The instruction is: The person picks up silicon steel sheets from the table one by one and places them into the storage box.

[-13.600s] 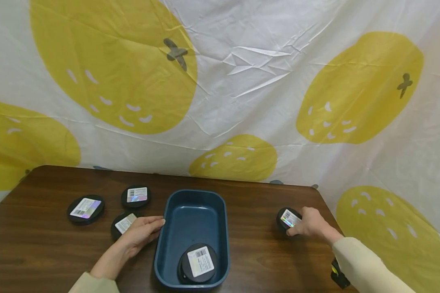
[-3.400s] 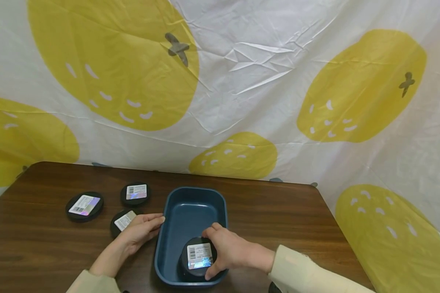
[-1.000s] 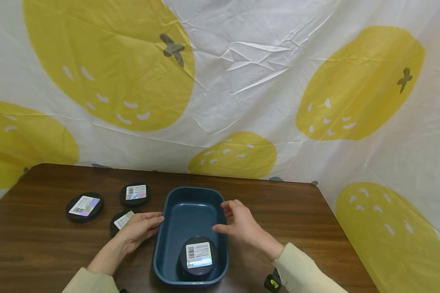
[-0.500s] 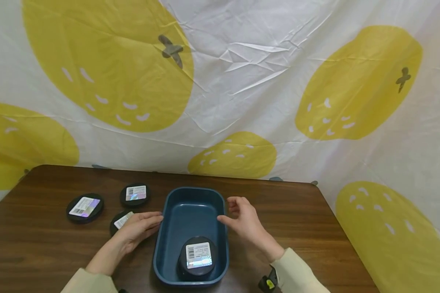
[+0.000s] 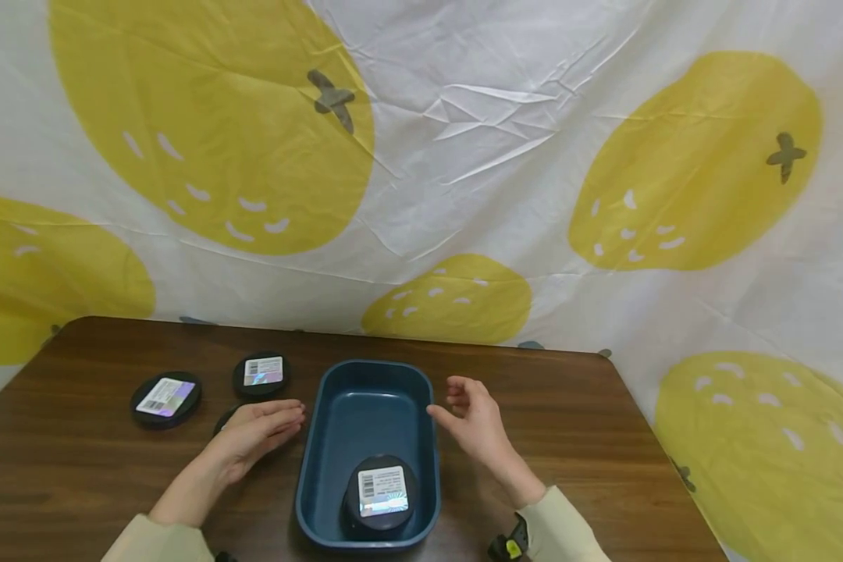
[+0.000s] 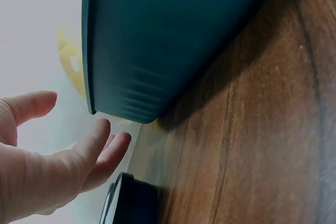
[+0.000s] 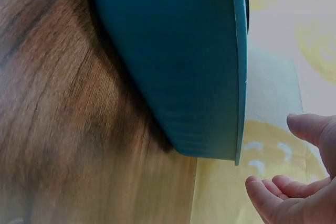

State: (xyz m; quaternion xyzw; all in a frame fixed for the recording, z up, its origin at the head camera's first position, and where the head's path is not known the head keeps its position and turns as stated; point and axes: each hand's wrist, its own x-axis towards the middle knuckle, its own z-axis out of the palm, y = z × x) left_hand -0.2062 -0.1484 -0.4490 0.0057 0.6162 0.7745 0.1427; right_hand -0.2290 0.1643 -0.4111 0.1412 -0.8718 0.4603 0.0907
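A deep blue rectangular tray (image 5: 430,437) stands between my hands. At its near end lies a black round disc (image 5: 351,490) with a white barcode label, seemingly on top of another. My left hand (image 5: 256,433) hovers just left of the tray, fingers extended and holding nothing. Under that hand a black disc (image 5: 222,420) is mostly hidden. Right of the tray, my right hand (image 5: 479,425) is raised with thumb and fingers apart, holding nothing. Both wrist views show a gap between the fingers and the tray wall (image 6: 136,51).
Two more labelled black discs lie left of the tray, one farther left (image 5: 165,400) and one nearer it (image 5: 261,375). The brown wooden table (image 5: 569,437) ends at a white curtain (image 5: 478,195) printed with yellow fruit.
Earlier, my right hand took a black disc from the table's right side, put it in the tray and let go. Since then it has moved right; my left hand has just left the tray's rim.
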